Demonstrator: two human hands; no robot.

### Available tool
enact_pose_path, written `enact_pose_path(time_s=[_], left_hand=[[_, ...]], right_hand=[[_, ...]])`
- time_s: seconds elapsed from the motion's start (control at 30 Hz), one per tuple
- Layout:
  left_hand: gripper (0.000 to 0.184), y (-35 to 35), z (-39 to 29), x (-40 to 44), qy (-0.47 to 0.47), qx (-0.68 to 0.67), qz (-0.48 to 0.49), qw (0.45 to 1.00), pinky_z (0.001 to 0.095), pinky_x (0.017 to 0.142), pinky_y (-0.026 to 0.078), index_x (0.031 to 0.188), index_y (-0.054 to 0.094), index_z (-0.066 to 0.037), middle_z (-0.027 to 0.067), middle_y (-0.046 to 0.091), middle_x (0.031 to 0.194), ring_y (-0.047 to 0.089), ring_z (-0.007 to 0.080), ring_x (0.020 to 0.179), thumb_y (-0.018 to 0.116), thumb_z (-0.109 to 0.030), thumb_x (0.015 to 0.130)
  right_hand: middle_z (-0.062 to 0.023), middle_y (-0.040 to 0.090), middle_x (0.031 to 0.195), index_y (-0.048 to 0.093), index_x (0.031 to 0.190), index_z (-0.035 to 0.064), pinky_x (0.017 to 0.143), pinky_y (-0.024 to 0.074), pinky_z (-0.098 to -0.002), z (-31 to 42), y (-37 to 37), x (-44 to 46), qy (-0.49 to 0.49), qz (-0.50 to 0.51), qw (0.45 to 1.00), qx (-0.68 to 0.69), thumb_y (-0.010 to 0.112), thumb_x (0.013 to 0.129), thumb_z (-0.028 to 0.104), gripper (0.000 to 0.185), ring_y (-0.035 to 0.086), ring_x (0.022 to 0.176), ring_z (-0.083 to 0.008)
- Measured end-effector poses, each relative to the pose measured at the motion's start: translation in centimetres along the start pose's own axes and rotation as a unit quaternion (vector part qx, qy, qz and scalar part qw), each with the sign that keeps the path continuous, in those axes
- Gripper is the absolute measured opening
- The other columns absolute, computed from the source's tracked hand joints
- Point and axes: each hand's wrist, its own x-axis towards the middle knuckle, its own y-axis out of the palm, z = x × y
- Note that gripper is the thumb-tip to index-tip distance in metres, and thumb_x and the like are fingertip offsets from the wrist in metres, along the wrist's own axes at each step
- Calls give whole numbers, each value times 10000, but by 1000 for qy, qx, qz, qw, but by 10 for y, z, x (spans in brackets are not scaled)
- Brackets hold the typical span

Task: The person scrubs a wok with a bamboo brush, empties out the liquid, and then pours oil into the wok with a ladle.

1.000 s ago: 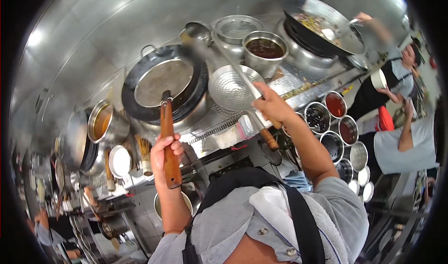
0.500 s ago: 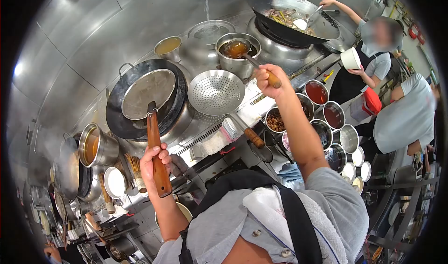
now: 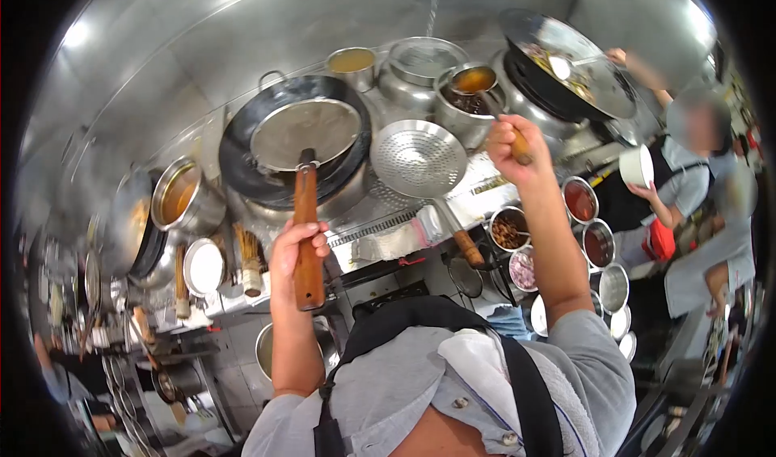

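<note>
My left hand (image 3: 286,248) is wrapped round the wooden handle of a fine-mesh strainer (image 3: 305,134). Its round mesh lies over a black wok (image 3: 236,151) on the stove. My right hand (image 3: 515,151) grips a ladle (image 3: 474,78) by its wooden handle end. Amber-brown liquid fills the ladle's bowl, which is over the mouth of a steel pot (image 3: 465,124) with dark contents. Between the wok and my right forearm rests a perforated metal skimmer (image 3: 419,158), its handle pointing toward me.
Water runs from above into a lidded-looking steel vessel (image 3: 427,57). A pot of brown liquid (image 3: 190,198) stands left, near bamboo brushes (image 3: 249,255). Seasoning containers (image 3: 509,229) line my right. Beyond, a person (image 3: 683,182) holds a white bowl (image 3: 636,166) beside another wok (image 3: 558,93).
The view has swung left, so the stove items appear farther right. The ladle has risen slightly in the pot's mouth. Both hands keep their holds, and the strainer remains over the wok.
</note>
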Motion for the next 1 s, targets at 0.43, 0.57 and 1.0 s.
enact_pose_path(time_s=[0.43, 0.57, 1.0], left_hand=[[417, 15, 3, -4, 42, 44, -1, 998, 335, 554, 492, 1161, 433, -18, 173, 631, 890, 563, 190, 646, 645, 8, 803], [423, 13, 6, -10, 63, 28, -18, 997, 353, 557, 495, 1154, 406, -13, 181, 628, 896, 568, 198, 658, 648, 22, 809], [381, 6, 1, -14, 50, -45, -6, 998, 309, 529, 462, 1183, 448, -19, 162, 605, 911, 540, 167, 652, 618, 27, 845]], right_hand=[[-4, 537, 711, 512, 1153, -118, 458, 412, -267, -115, 106, 43, 145, 163, 973, 78, 475, 983, 104, 283, 507, 512, -95], [-18, 540, 680, 507, 1025, 7, 443, 398, -268, -145, 89, 76, 197, 126, 968, -94, 571, 906, 93, 160, 499, 481, -119], [-16, 519, 682, 366, 1485, 98, 410, 393, -270, -90, -21, 16, -88, -24, 768, -634, 611, 848, 53, 684, 486, 458, -110]])
